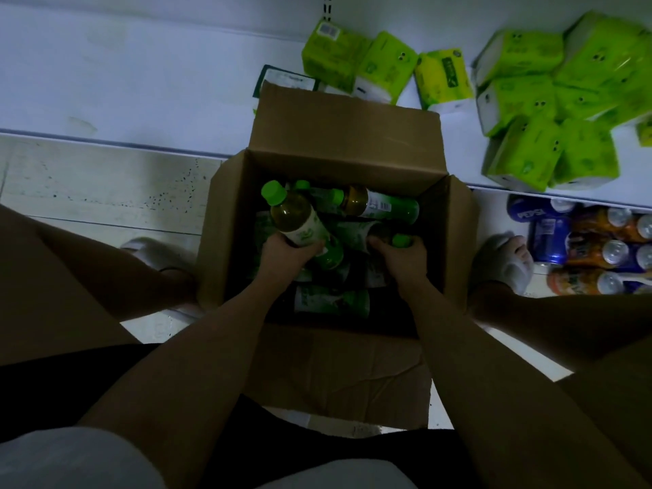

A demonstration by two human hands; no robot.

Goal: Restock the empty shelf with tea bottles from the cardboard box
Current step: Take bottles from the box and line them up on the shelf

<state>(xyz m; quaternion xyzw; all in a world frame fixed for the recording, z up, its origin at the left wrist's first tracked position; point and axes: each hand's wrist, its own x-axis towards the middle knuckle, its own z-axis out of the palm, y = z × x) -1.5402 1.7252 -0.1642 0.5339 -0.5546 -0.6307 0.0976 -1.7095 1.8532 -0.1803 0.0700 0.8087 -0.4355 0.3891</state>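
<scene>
While both hands are down in the cardboard box (338,135), no bottle has reached the shelf (123,75) yet. Left hand (287,254) has its grip wrapped round the lower body of a tea bottle (294,218), green cap pointing far-left and lifted above the heap; holding it low on the body looks like the way to stand it base-down later. Right hand (398,255) has its grip closed over the neck end of a second bottle (400,240), with only the green cap showing past the fingers; that one sits down among the rest, not raised. Remaining tea bottles (381,206) lie loose on their sides, crossing each other, so each has to be pulled out singly. Box sits on the floor (106,185) between the person's feet, far flap propped up against the shelf edge, near flap folded flat toward the body, which keeps the opening clear for two arms. Empty shelf stretch is far-left of the box, within reach. Green tissue packs (529,100) fill the shelf on the right, soda cans (599,248) are stacked below them at near-right. My read: step in hand is a two-bottle pick-up; next is lift clear of the box walls and swing far-left. Light is dim, labels unreadable.
</scene>
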